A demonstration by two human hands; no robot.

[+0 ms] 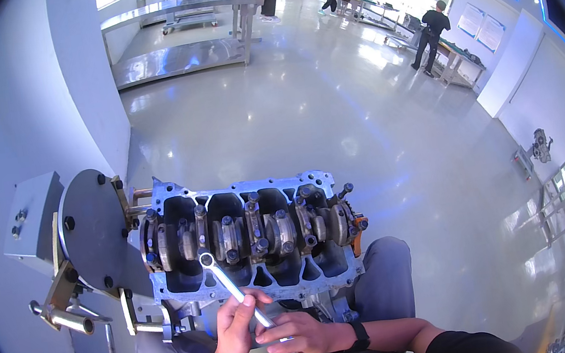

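Both hands grip a slim ring spanner (229, 283) at its lower end: the left hand (235, 333) wraps the shaft, the right hand (296, 337) pinches the handle just beside it. Its ring end sits on a bolt (206, 259) at the near edge of an upturned engine block (248, 242), crankshaft bearing caps (233, 234) exposed, mounted on a grey engine stand (93, 230). Beyond, across the glossy floor (301, 102), people work at metal benches (168, 9).

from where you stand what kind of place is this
Likely an engine workshop or training hall: a bare grey metal engine block on a rotating stand, a silver ring spanner in both hands, and long steel workbenches across a glossy floor.
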